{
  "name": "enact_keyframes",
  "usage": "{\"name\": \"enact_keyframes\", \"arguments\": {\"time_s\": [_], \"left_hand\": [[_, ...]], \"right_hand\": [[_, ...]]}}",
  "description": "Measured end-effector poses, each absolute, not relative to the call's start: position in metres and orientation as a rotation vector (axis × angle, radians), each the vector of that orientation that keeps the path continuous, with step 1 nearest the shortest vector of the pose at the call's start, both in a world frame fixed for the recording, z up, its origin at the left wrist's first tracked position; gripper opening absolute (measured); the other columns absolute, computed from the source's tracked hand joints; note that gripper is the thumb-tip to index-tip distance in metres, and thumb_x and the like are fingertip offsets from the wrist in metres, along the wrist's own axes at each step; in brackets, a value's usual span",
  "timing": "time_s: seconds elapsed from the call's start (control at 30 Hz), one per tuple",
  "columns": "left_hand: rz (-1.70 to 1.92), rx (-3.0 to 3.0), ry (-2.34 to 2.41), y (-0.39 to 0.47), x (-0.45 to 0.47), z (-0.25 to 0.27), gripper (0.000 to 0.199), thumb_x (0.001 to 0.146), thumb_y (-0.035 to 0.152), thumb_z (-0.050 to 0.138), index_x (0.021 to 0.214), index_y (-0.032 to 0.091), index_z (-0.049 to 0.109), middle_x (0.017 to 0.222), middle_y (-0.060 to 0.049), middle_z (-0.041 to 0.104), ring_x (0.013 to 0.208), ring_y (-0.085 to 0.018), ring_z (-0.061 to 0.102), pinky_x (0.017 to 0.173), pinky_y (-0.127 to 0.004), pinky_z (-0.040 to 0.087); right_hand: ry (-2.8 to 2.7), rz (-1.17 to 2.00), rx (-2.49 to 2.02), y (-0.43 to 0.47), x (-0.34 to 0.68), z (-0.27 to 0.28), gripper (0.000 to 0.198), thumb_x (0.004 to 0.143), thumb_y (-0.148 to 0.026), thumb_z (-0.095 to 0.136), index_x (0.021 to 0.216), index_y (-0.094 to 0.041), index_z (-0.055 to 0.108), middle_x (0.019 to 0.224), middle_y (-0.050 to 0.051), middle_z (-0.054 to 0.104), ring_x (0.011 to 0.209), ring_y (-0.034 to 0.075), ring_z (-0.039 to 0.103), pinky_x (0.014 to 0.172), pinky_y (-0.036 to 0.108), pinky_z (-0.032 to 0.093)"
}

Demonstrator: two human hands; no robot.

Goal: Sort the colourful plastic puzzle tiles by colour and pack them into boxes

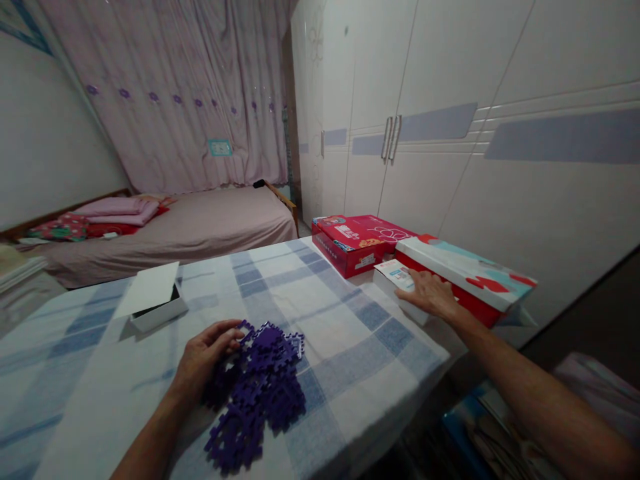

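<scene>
The heap of purple interlocking plastic tiles (265,373) lay on the cloth-covered counter (345,320), and the left hand (207,347) was at its left edge. The tiles looked light and stiff, with a sheen that suggested a slippery face; the thin teeth and cut-out middles were probably the weakest parts. A tile seemed best held by its toothed rim, between thumb and fingertip, and a stack squared up from two opposite edges. The left grip was curled, thumb near the fingers, at the topmost tiles; whether it pinched one could not be told.

Well to the right of the heap and beyond it, the right hand (430,292) lay over a labelled white box (393,272), thumb and fingers parted; whether that grip bore any hold could not be told. The box looked like light, firm card, best held across its sides.

Counted: one heap, its overlapping tiles too tangled to number; two white boxes, the second an open white box (160,317) left of the heap and beyond it, under one slanted lid (153,287); and two larger cartons beyond the heap to its right, a red carton (345,250) and a red-and-white carton (457,267).
</scene>
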State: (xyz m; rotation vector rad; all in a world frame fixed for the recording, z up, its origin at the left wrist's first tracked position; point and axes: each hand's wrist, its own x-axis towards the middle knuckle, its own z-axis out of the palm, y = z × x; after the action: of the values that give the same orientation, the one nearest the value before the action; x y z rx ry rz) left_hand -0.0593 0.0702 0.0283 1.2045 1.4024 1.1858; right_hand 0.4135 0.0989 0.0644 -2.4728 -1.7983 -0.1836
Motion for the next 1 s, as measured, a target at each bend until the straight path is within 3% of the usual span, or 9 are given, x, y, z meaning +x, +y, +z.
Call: {"name": "enact_keyframes", "arguments": {"time_s": [0.17, 0.27, 0.33, 0.47, 0.57, 0.7, 0.87, 1.0], "left_hand": [[1.227, 1.235, 1.387, 0.066, -0.052, 0.034, 0.044, 0.064, 0.046, 0.070, 0.094, 0.015, 0.068, 0.078, -0.004, 0.071, 0.062, -0.013, 0.061, 0.064, -0.026, 0.050], [1.302, 1.232, 1.386, 0.064, -0.048, 0.034, 0.040, 0.064, 0.044, 0.068, 0.091, 0.014, 0.067, 0.074, -0.003, 0.069, 0.060, -0.012, 0.060, 0.063, -0.026, 0.049], [1.388, 1.210, 1.421, 0.063, -0.047, 0.033, 0.037, 0.064, 0.041, 0.066, 0.090, 0.014, 0.067, 0.072, -0.003, 0.069, 0.058, -0.012, 0.059, 0.062, -0.026, 0.048], [1.597, 1.129, 1.562, 0.067, -0.056, 0.039, 0.036, 0.067, 0.033, 0.058, 0.097, 0.013, 0.063, 0.082, -0.005, 0.069, 0.064, -0.013, 0.061, 0.063, -0.028, 0.050], [1.634, 1.291, 1.851, 0.080, -0.078, 0.056, 0.038, 0.069, 0.027, 0.052, 0.104, 0.014, 0.062, 0.096, -0.008, 0.068, 0.077, -0.016, 0.064, 0.075, -0.033, 0.052], [1.324, 1.579, 2.462, 0.107, -0.115, 0.079, 0.047, 0.075, 0.031, 0.052, 0.119, 0.015, 0.057, 0.123, -0.014, 0.057, 0.111, -0.025, 0.056, 0.098, -0.040, 0.043], [0.791, 1.248, 2.771, 0.142, -0.139, 0.070, 0.086, 0.069, 0.063, 0.056, 0.137, 0.015, 0.037, 0.147, -0.023, 0.031, 0.135, -0.041, 0.029, 0.099, -0.059, 0.036], [0.713, 1.102, 2.848, 0.164, -0.144, 0.051, 0.091, 0.067, 0.066, 0.056, 0.139, 0.017, 0.033, 0.151, -0.023, 0.023, 0.137, -0.041, 0.022, 0.099, -0.063, 0.032]], "right_hand": [[-1.866, -0.252, -2.374, 0.095, 0.430, 0.058, 0.072, 0.081, -0.063, 0.042, 0.133, -0.014, 0.047, 0.123, 0.021, 0.055, 0.111, 0.039, 0.052, 0.085, 0.058, 0.041], [-1.903, -0.508, -2.115, 0.095, 0.430, 0.054, 0.073, 0.079, -0.070, 0.039, 0.119, -0.011, 0.057, 0.118, 0.024, 0.054, 0.108, 0.045, 0.051, 0.080, 0.062, 0.041], [-1.925, -0.644, -1.881, 0.094, 0.419, 0.053, 0.069, 0.082, -0.066, 0.037, 0.120, -0.012, 0.055, 0.125, 0.025, 0.050, 0.115, 0.046, 0.047, 0.085, 0.062, 0.040], [-2.035, -0.628, -1.564, 0.093, 0.376, 0.047, 0.054, 0.090, -0.050, 0.033, 0.128, -0.014, 0.047, 0.134, 0.021, 0.047, 0.124, 0.036, 0.044, 0.094, 0.052, 0.042], [-2.074, -0.537, -1.489, 0.095, 0.346, 0.034, 0.048, 0.090, -0.044, 0.035, 0.126, -0.014, 0.049, 0.134, 0.019, 0.048, 0.123, 0.033, 0.047, 0.093, 0.049, 0.044], [-2.098, -0.425, -1.462, 0.096, 0.327, 0.010, 0.044, 0.090, -0.040, 0.037, 0.122, -0.015, 0.052, 0.134, 0.016, 0.049, 0.118, 0.032, 0.052, 0.088, 0.048, 0.047], [-2.178, -0.353, -1.341, 0.096, 0.329, -0.009, 0.038, 0.090, -0.038, 0.039, 0.116, -0.017, 0.056, 0.133, 0.014, 0.051, 0.114, 0.030, 0.056, 0.087, 0.046, 0.049], [-2.173, -0.314, -1.296, 0.096, 0.331, -0.010, 0.035, 0.090, -0.037, 0.040, 0.114, -0.019, 0.058, 0.132, 0.012, 0.053, 0.113, 0.028, 0.056, 0.091, 0.045, 0.049]]}}
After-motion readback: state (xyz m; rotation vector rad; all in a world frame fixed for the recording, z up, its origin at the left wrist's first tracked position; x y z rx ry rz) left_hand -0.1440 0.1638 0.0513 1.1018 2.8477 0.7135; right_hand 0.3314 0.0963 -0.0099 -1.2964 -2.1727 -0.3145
